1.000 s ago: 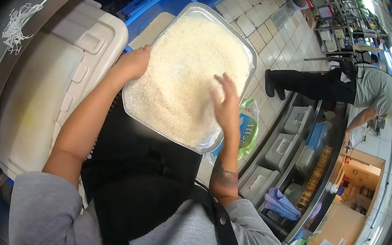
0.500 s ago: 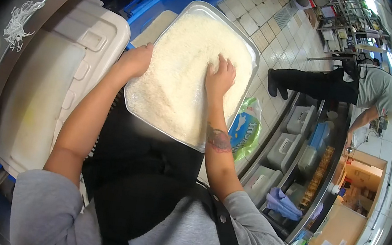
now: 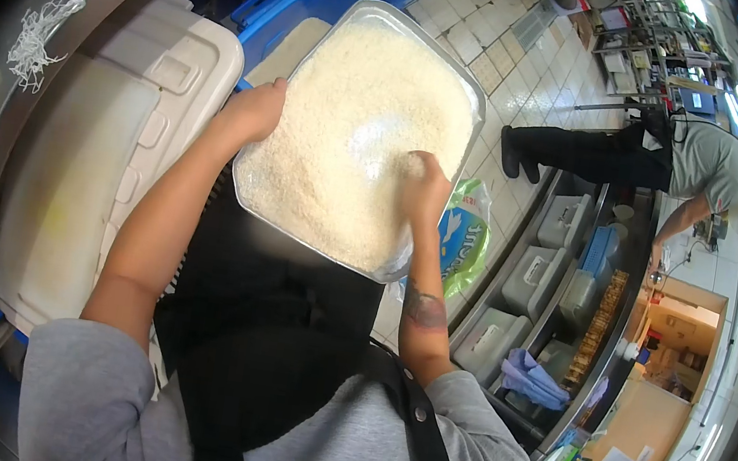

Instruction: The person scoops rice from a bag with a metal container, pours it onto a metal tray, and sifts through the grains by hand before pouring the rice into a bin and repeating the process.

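A metal tray (image 3: 481,114) holds a wide layer of pale, fine crumbs (image 3: 351,87) that look like breadcrumbs. Toward the middle of the layer, a shiny patch of tray bottom shows through. My left hand (image 3: 258,111) grips the tray's left rim, its fingers partly hidden over the edge. On the right side of the tray, my right hand (image 3: 427,187) is closed low in the crumbs, with some crumbs showing at its curled fingers. The hand is slightly blurred.
A blue bin (image 3: 274,0) stands behind the tray; a white lidded container (image 3: 194,64) is at left. A green-and-blue bag (image 3: 463,234) lies on the tiled floor. At right, a co-worker (image 3: 718,162) reaches over a counter with grey bins (image 3: 532,282).
My right hand has moved toward me and slightly right, its spread fingers now curled in. The bare patch in the crumbs has grown. My left hand stays on the rim.
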### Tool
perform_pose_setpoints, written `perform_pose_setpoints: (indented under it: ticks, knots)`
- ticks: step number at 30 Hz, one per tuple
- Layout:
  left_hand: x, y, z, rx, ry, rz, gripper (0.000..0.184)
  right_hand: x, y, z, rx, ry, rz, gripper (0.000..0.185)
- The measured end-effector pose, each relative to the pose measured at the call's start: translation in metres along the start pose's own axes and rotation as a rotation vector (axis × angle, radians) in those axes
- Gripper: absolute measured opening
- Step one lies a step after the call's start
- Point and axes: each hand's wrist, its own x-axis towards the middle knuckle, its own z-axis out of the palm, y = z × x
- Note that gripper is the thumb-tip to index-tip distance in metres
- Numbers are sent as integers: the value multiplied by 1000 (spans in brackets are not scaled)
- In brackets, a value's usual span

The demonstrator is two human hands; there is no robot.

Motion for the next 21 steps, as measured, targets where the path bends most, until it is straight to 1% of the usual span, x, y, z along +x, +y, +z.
perform_pose_setpoints:
  ticks: [2, 5, 6, 9, 10, 13, 14, 17, 19, 21]
  knots:
    - [2, -1, 0, 14, -7, -5, 30, 9, -26, -33, 187, -125, 351, 43]
    - [0, 0, -3, 16, -39, -7, 30, 6, -45, -56, 600, -42, 110, 46]
    - [0, 2, -4, 15, -50, -3, 30, 5, -49, -63, 586, -28, 57, 48]
    - [2, 0, 0, 12, -41, -9, 30, 5, -54, -70, 723, 4, 50, 47]
    - [2, 0, 0, 9, -35, -9, 30, 3, -54, -71, 691, -50, 46, 42]
    - [1, 0, 0, 4, -20, -11, 30, -5, -58, -69, 511, -121, -45, 38]
    - [0, 1, -1, 7, -19, -12, 30, -11, -60, -66, 401, -169, -58, 40]
    - [-1, 3, -5, 25, -36, -17, 30, -33, -59, -50, -30, -204, -187, 43]
    - [-2, 4, -5, 25, -43, -20, 30, -47, -60, -25, -109, -236, -208, 48]
    - [-1, 3, -4, 10, -36, -22, 30, -57, -72, 0, -141, -263, -288, 51]
